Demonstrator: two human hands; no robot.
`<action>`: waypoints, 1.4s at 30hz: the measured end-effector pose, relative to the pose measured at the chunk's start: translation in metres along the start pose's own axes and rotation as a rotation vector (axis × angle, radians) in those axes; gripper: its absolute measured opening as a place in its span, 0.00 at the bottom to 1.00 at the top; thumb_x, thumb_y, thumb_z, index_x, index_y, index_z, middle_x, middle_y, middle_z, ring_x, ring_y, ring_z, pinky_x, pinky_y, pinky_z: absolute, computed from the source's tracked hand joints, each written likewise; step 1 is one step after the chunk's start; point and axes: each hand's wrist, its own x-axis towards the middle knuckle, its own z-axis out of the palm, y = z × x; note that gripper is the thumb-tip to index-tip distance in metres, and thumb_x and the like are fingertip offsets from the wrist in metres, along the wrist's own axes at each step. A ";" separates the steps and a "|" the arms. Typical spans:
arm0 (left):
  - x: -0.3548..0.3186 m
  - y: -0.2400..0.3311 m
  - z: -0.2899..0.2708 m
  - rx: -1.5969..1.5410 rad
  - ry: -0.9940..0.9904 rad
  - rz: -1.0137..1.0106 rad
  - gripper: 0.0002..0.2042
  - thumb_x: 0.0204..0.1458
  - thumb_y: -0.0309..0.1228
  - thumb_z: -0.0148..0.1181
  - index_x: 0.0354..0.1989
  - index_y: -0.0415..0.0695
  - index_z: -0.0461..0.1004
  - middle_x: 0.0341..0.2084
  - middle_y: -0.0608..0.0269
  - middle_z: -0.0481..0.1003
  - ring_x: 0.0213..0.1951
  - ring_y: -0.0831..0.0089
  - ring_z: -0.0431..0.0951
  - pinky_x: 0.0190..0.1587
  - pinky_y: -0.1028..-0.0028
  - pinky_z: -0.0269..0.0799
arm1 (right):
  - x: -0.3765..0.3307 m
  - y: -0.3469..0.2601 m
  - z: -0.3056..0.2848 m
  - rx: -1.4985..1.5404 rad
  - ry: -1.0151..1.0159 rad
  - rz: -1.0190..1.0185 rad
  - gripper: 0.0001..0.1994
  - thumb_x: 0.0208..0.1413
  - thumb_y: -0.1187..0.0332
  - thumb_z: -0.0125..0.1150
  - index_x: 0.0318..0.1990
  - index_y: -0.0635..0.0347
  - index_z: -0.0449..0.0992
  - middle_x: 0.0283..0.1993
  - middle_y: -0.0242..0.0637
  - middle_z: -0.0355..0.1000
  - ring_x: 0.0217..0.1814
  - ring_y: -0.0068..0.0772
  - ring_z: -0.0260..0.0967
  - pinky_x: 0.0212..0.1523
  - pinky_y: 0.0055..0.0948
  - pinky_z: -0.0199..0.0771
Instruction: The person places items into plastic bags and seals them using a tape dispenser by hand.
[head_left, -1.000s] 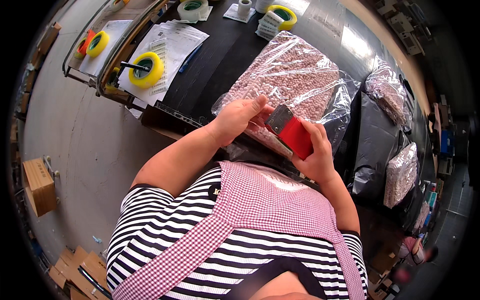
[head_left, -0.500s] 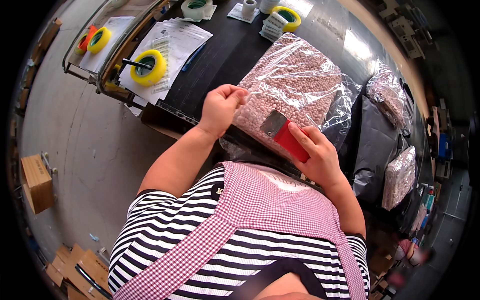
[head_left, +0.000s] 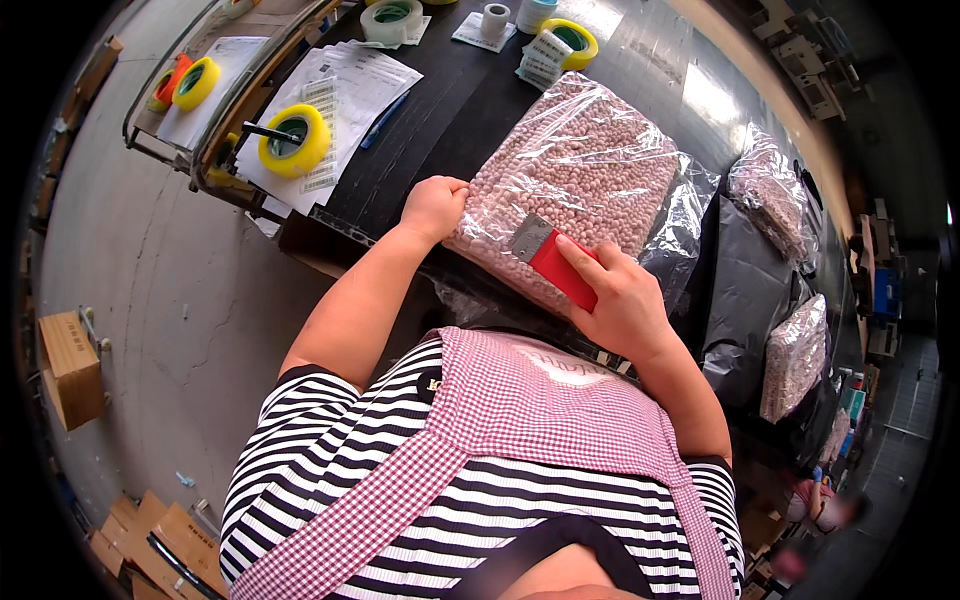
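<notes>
A clear plastic bag (head_left: 575,165) with a pinkish, bobbly-textured flat item inside lies on the black table in front of me. My left hand (head_left: 436,207) is closed in a fist at the bag's left edge and appears to grip the film; its fingertips are hidden. My right hand (head_left: 622,300) holds a flat red tool (head_left: 562,271), scraper-like, with a grey metal end that points up and left. The tool is over the near part of the bag, and whether it touches the film cannot be told.
Yellow tape rolls (head_left: 318,140) lie on papers and labels to the left, beside a blue pen (head_left: 384,120). More tape rolls stand at the far edge. Black bags (head_left: 745,280) and wrapped pink packs (head_left: 796,355) are to the right. A metal-railed cart (head_left: 200,150) adjoins the table.
My left hand has moved left and slightly nearer, its fingers curled tighter, and the bag's left edge has shifted with it. The red tool has moved slightly left in my right hand.
</notes>
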 end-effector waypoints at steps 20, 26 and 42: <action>-0.013 0.060 -0.009 0.045 0.248 0.483 0.20 0.63 0.29 0.54 0.62 0.39 0.69 0.57 0.46 0.73 0.59 0.52 0.72 0.62 0.63 0.66 | -0.006 0.007 0.004 0.080 0.052 0.034 0.35 0.40 0.69 0.69 0.62 0.47 0.73 0.36 0.39 0.68 0.36 0.43 0.73 0.37 0.38 0.76; -0.014 0.031 0.048 0.174 -0.101 0.580 0.31 0.63 0.39 0.48 0.75 0.52 0.51 0.74 0.43 0.47 0.74 0.43 0.47 0.74 0.57 0.42 | -0.001 0.009 0.007 0.059 -0.052 0.003 0.31 0.45 0.67 0.69 0.62 0.47 0.73 0.40 0.41 0.69 0.40 0.43 0.74 0.40 0.39 0.76; -0.006 0.021 0.043 0.351 -0.114 0.406 0.34 0.64 0.57 0.46 0.75 0.57 0.52 0.75 0.49 0.48 0.75 0.51 0.47 0.74 0.52 0.41 | -0.119 0.074 -0.023 0.078 -0.077 0.085 0.35 0.39 0.68 0.71 0.62 0.50 0.73 0.40 0.40 0.70 0.39 0.41 0.72 0.40 0.37 0.77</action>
